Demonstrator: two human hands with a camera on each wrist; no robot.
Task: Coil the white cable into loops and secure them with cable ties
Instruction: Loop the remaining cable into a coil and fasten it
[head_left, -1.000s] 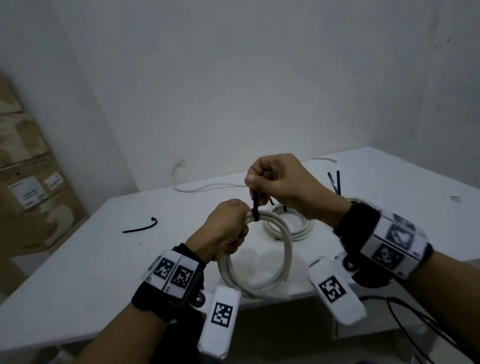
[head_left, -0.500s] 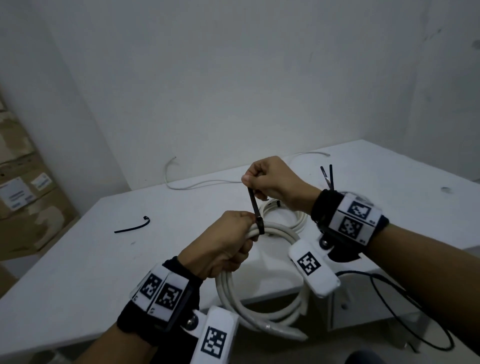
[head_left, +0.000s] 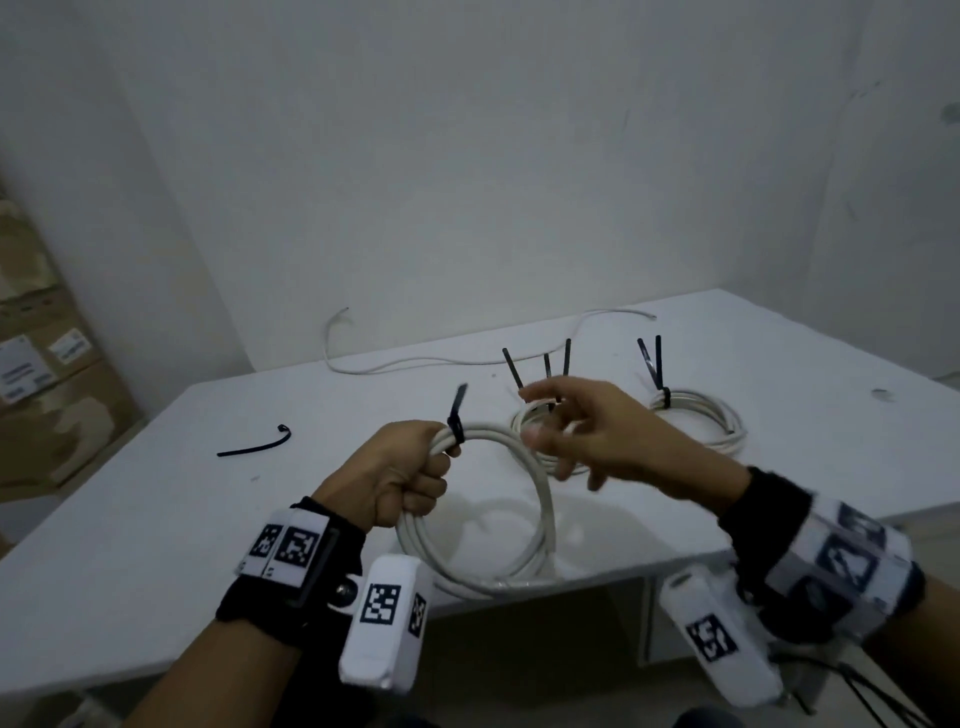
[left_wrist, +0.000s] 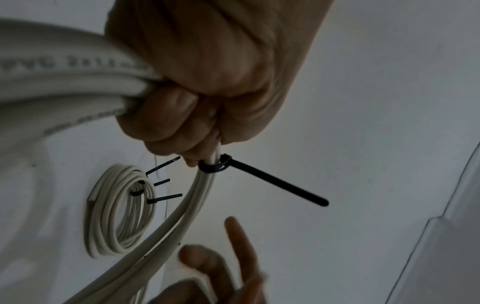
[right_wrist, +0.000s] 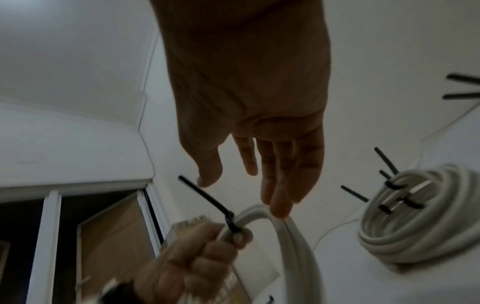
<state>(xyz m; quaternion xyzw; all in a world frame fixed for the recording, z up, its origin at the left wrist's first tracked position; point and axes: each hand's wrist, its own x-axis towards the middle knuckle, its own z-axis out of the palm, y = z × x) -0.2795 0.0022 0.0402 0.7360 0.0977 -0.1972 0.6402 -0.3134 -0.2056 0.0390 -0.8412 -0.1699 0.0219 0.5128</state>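
My left hand (head_left: 402, 475) (left_wrist: 197, 82) (right_wrist: 192, 263) grips a coil of white cable (head_left: 540, 519) (left_wrist: 64, 82) (right_wrist: 298, 246) held above the table's front edge. A black cable tie (head_left: 456, 415) (left_wrist: 259, 176) (right_wrist: 207, 199) is cinched round the loops just beside my left fist, its tail sticking up. My right hand (head_left: 587, 431) (right_wrist: 259, 123) hovers just right of the tie with fingers spread and holds nothing. Its fingertips (right_wrist: 279, 207) are close above the coil.
Two tied white coils lie on the white table (head_left: 156, 519): one (head_left: 530, 421) (left_wrist: 119, 214) (right_wrist: 415, 222) behind my right hand, another (head_left: 701, 415) at the right, both with black tie tails up. A loose black tie (head_left: 254, 447) lies left. A thin white wire (head_left: 415, 358) runs along the back. Cardboard boxes (head_left: 41, 389) stand far left.
My right hand has let go of the tie's tail and opened, moving right. The tie now sits tight on the coil. My view has tilted, showing both tied coils.
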